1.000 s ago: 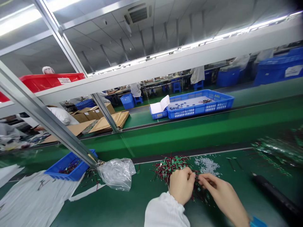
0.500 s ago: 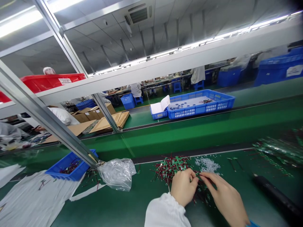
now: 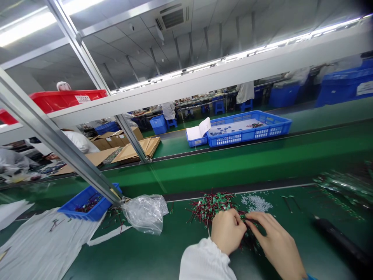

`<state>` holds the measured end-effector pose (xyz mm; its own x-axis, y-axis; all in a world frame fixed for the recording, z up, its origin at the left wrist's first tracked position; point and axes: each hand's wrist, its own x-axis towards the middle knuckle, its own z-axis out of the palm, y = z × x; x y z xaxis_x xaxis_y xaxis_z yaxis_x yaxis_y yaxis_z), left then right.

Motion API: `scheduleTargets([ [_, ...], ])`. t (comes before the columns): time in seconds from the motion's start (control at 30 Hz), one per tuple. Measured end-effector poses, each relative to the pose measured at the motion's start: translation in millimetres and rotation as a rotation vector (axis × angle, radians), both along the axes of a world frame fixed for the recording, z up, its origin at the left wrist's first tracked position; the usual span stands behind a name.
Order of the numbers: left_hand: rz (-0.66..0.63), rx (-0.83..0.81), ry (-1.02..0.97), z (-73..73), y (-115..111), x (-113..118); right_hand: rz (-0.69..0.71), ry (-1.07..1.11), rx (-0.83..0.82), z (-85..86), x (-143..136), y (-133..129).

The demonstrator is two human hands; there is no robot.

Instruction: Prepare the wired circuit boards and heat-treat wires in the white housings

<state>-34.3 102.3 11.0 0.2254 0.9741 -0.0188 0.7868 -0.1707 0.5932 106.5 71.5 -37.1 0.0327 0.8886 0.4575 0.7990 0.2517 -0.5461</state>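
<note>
A heap of small green circuit boards with red and black wires (image 3: 211,204) lies on the green bench in front of me. My left hand (image 3: 227,230), in a white sleeve, rests on the near side of the heap with its fingers curled on one of the wired pieces. My right hand (image 3: 275,243) meets it from the right, fingertips pinching the same small piece between the two hands. The piece itself is mostly hidden by my fingers. A scatter of tiny white bits (image 3: 256,202) lies just behind my right hand.
A crumpled clear plastic bag (image 3: 145,212) and a small blue bin (image 3: 86,202) sit to the left by a slanted metal post (image 3: 67,149). White sheets (image 3: 40,243) lie at far left. A dark tool (image 3: 338,241) lies at right. A blue tray (image 3: 247,128) stands beyond the conveyor; people work farther back.
My hands have drawn slightly closer together over the heap, and my right hand has lowered onto it. The view has shifted a little to the right.
</note>
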Motion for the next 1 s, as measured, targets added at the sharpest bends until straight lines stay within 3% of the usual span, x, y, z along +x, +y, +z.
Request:
scheduleTargets([
  [0.27,-0.021,-0.009,-0.008,3.1,-1.2,0.6,0.049,0.042,-0.043,0.0,2.2,-1.7],
  [0.5,-0.012,0.065,0.208,-2.2,-4.2,2.8,0.097,0.301,-0.323,5.2,4.9,3.5],
  [0.63,-0.025,0.061,0.206,1.2,-4.5,2.7,0.143,0.443,-0.327,11.0,4.8,4.9],
  [0.83,-0.039,0.028,-0.044,10.7,0.5,-5.6,0.047,0.727,-0.262,22.1,10.0,2.8],
  [1.0,-0.078,-0.024,-0.252,7.9,3.0,-8.5,0.073,1.084,-0.414,28.5,13.7,3.4],
])
